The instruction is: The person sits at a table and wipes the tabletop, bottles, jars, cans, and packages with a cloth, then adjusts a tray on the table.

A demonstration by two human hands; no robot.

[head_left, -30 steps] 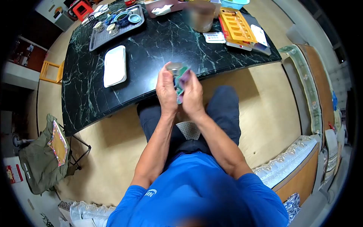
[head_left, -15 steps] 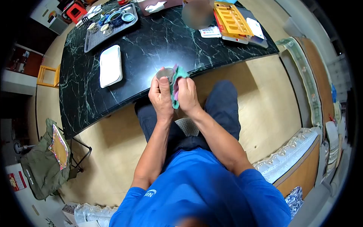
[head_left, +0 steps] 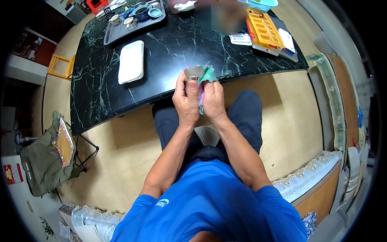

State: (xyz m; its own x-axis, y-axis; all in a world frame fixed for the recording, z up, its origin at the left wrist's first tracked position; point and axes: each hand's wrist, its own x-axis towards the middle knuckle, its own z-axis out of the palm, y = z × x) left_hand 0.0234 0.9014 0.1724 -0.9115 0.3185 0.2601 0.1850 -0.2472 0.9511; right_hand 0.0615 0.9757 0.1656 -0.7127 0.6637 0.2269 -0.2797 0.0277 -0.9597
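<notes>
Near the centre of the frame, a little above the middle, a round tin (head_left: pixel 194 71) is held up at the near edge of the dark marbled bench (head_left: pixel 173 44); the left hand (head_left: pixel 186 103) is wrapped round its left side, thumb towards the wearer, and the right hand (head_left: pixel 213 101) grasps a green and purple cloth (head_left: pixel 208 75) along its right side; whether any bare finger of the right hand meets the metal cannot be told.

The tin looks stiff, thin-walled and probably light (how full it is does not show); its smooth side may well be slippery, more so where fabric comes between skin and metal, so the surer hold is likely a full wrap low on the wall, with the thumb opposing the fingers; the shiny rim gives less to grip, and hard squeezing there could perhaps dent it; breakage seems unlikely. The cloth appears soft and limp, crumpled with its green end sticking up beside the rim; it should fold to any curve, and is best bunched in the palm, with loose corners gathered in.
</notes>
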